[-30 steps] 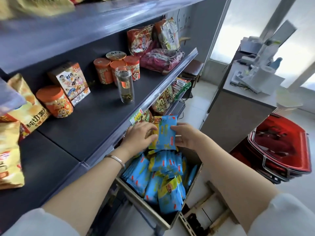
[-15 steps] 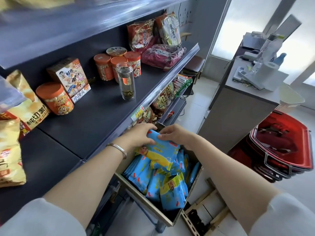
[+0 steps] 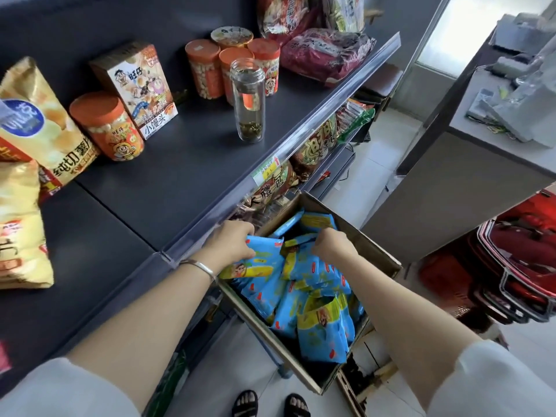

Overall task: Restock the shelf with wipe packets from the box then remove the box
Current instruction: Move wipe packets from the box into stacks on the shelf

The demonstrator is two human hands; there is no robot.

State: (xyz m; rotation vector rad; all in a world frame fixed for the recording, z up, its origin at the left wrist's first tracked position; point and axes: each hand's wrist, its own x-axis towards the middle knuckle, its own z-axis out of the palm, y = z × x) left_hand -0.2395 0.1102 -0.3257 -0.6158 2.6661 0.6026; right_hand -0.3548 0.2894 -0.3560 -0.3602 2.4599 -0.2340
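Left hand [image 3: 233,245] grips a blue wipe packet [image 3: 258,261] at the box's [image 3: 376,251] near-left edge; my right hand [image 3: 332,245] is closed on packets deeper in the pile. I see the box sitting just below the dark shelf [image 3: 168,173], beside a clear jar [image 3: 248,100].

Both forearms bare, stretched forward, white sleeves pushed up. Left hand [image 3: 233,240] palm down, fingers curled closed in grasp, silver bangle at wrist. Right hand [image 3: 334,245] fisted, knuckles up, alongside.

Bare forearms extend from white sleeves [image 3: 75,383]; a thin silver bangle [image 3: 201,267] circles the left wrist; dark open-toed sandals [image 3: 245,403] below.
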